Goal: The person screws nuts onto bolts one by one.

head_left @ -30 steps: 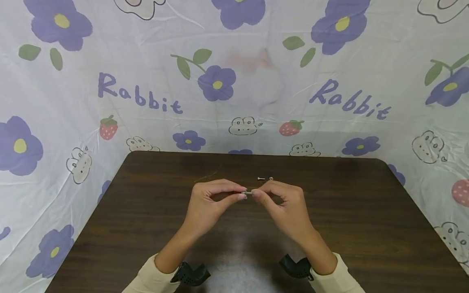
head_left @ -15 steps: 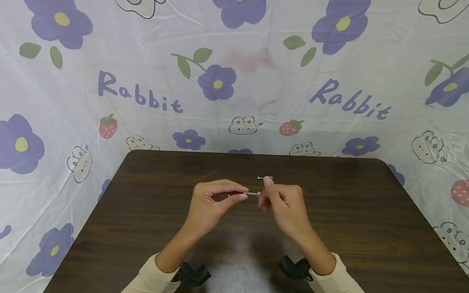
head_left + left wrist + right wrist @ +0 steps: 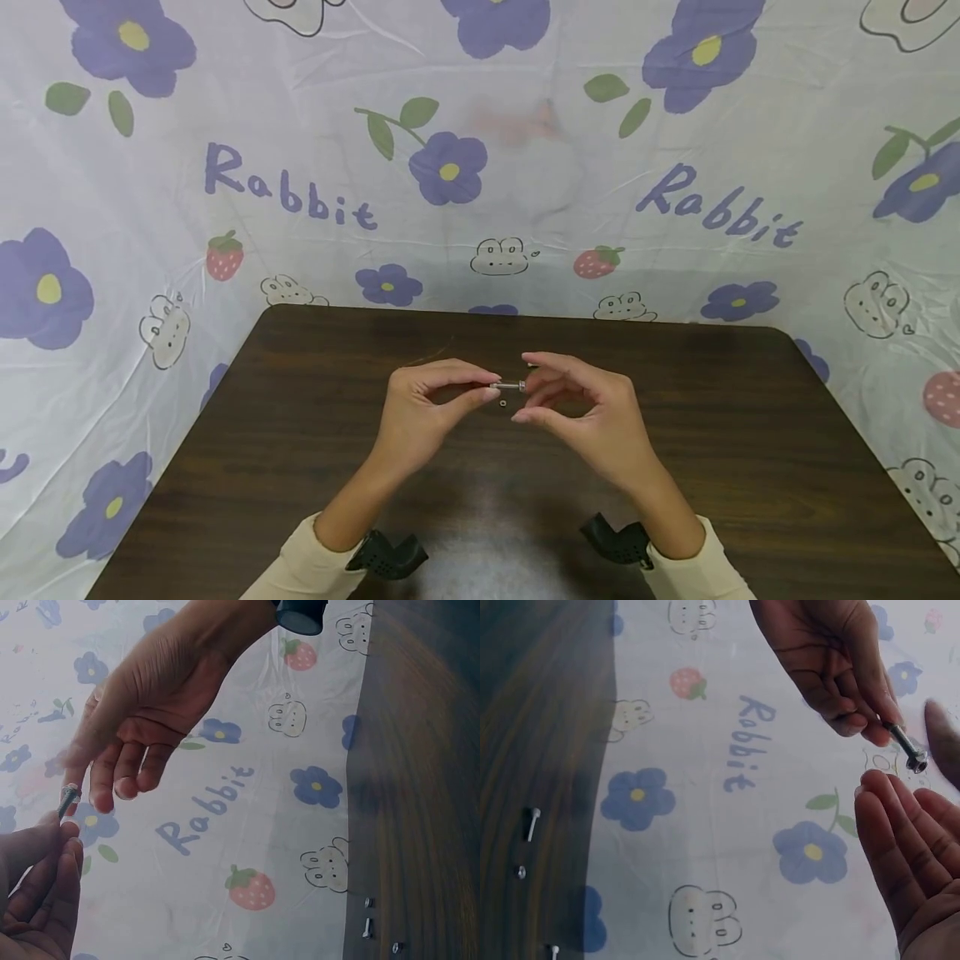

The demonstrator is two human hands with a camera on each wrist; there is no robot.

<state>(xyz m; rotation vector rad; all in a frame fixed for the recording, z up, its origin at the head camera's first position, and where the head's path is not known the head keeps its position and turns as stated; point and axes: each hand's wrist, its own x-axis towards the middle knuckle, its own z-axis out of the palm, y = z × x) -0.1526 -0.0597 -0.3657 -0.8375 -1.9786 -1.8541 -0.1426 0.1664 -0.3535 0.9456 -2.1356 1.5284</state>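
Note:
My left hand pinches a slim metal bolt between thumb and fingertips, pointing it to the right. In the right wrist view the bolt's free end carries a wider shiny piece, like a nut. The left wrist view shows thread along the bolt. My right hand is spread around that free end, thumb apart from the fingers. Its fingers are fairly straight, fingertips close by the nut-like end, not gripping it.
A small nut lies on the dark wooden table below the bolt. Behind my right fingers a loose bolt is mostly hidden. The right wrist view has another loose bolt and a nut. A printed cloth hangs behind.
My right hand first pinched the bolt's free end, then turned thumb up, and now has its thumb and fingers spread. The left hand keeps its pinch, moving slightly up and left.

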